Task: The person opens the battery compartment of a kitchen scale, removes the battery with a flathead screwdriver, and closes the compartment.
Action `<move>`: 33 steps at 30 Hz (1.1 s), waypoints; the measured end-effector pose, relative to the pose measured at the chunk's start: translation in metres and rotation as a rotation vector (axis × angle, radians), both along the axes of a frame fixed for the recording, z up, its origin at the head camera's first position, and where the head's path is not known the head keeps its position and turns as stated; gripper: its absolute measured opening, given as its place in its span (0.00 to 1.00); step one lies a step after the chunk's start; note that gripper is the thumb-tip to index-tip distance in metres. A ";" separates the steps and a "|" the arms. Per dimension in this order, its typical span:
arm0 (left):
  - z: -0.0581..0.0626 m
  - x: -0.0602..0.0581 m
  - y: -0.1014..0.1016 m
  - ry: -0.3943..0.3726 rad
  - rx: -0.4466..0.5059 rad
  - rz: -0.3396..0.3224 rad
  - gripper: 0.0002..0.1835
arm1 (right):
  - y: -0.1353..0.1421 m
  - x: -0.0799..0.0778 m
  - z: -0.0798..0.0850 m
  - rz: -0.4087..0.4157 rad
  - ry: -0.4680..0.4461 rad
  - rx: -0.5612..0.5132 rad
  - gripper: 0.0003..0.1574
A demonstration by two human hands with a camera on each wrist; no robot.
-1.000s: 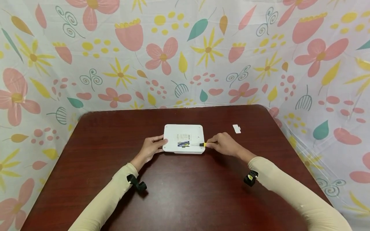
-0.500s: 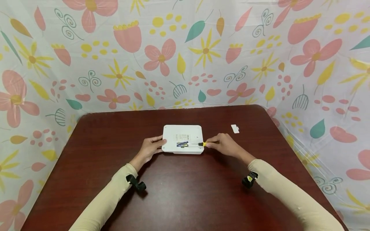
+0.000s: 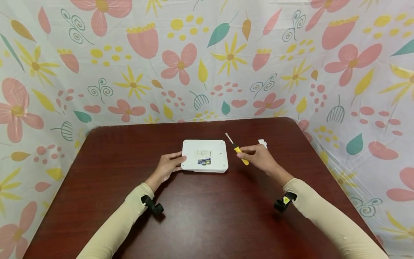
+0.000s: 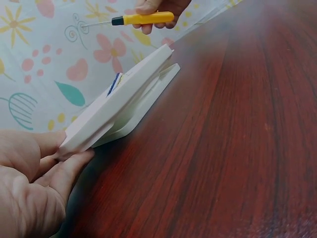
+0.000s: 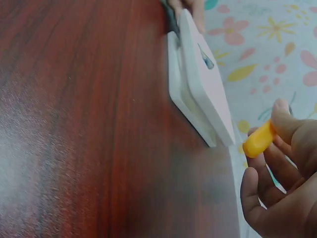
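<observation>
A white, flat, two-layered device (image 3: 204,147) lies on the table, a label and a recess with batteries (image 3: 204,161) facing up. My left hand (image 3: 169,164) holds its left edge; in the left wrist view, the thumb is on top and fingers lie beneath. Off the device's right side, my right hand (image 3: 258,157) grips a screwdriver (image 3: 239,153) by its yellow handle. Its metal tip points up and away from me, apart from the device. The left wrist view shows the screwdriver (image 4: 143,19) raised above the device's far end.
A small white battery cover (image 3: 262,142) lies behind my right hand, partly hidden by it. The dark red-brown table (image 3: 200,216) runs back to a flower-printed curtain (image 3: 181,93), which also hangs along both sides.
The screwdriver's tip has left the batteries. My right hand has moved right and lifted it, turning the tip upward and away. My left hand stays on the device.
</observation>
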State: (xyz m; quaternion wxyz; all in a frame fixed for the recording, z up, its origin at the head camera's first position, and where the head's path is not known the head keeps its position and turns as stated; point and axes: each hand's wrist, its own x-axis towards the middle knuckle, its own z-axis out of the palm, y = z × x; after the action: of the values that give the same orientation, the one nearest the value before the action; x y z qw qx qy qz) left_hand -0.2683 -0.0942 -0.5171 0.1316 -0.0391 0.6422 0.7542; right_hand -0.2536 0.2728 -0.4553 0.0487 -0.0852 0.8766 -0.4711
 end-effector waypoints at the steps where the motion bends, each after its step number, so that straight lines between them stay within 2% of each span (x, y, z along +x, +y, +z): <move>1: 0.000 0.000 0.000 0.000 -0.001 0.000 0.27 | 0.002 -0.001 0.001 -0.021 0.009 0.012 0.23; 8: 0.000 0.001 -0.002 -0.014 -0.015 0.001 0.28 | 0.019 -0.008 -0.005 -0.205 0.029 0.132 0.32; 12: -0.001 0.000 -0.002 -0.018 -0.027 0.000 0.28 | 0.028 -0.011 -0.012 -0.266 0.048 0.228 0.32; 20: -0.001 -0.001 -0.001 -0.011 -0.026 0.007 0.27 | 0.037 -0.019 -0.026 -0.249 0.207 0.383 0.20; 33: -0.001 0.000 0.001 0.002 -0.031 0.004 0.27 | 0.047 -0.026 -0.035 -0.250 0.184 0.491 0.21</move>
State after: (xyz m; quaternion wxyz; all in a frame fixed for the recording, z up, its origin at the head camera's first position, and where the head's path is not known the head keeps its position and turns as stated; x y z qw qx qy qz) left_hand -0.2687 -0.0937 -0.5178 0.1289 -0.0417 0.6537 0.7446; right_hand -0.2798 0.3202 -0.4900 -0.0703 -0.0046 0.9688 -0.2376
